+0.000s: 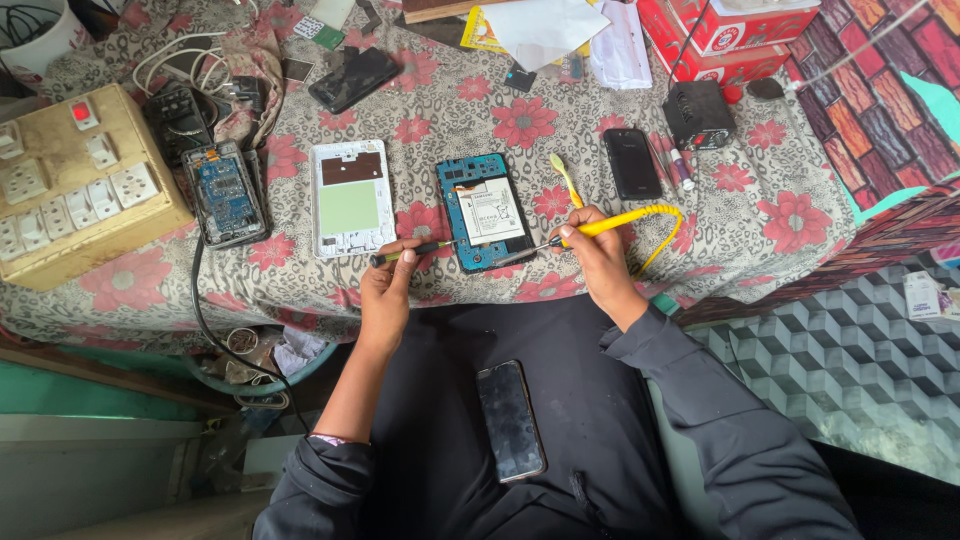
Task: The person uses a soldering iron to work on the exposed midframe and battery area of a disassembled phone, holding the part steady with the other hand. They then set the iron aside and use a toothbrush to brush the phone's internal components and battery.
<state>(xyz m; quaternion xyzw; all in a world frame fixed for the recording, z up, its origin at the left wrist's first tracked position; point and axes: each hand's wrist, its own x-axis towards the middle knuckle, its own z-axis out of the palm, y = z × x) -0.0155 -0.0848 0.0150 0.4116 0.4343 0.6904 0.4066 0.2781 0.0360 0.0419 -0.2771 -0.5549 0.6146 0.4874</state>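
Blue plastic frames the opened tablet (pixel 484 213), which is laid flat on the floral cloth of the table (pixel 760 210), its pale battery exposed, near the table's front edge. A thin dark screwdriver (pixel 415 251) is gripped in the closed fingers of the left hand (pixel 387 290), its tip reaching toward the tablet's lower left edge. A yellow-handled tool (pixel 590 231) is pinched in the closed fingers of the right hand (pixel 597 262), with its metal tip laid against the tablet's lower right corner and a coiled yellow cord trailing behind the hand. Just left of the tablet a white back cover (pixel 350 197) is laid face up, and farther left an opened phone with a blue circuit board (pixel 224 193) is seen beside a beige switchboard (pixel 75 185). A dark phone (pixel 631 163) is placed right of the tablet, apart from it. Another dark phone (pixel 510 420) is rested on the person's lap.
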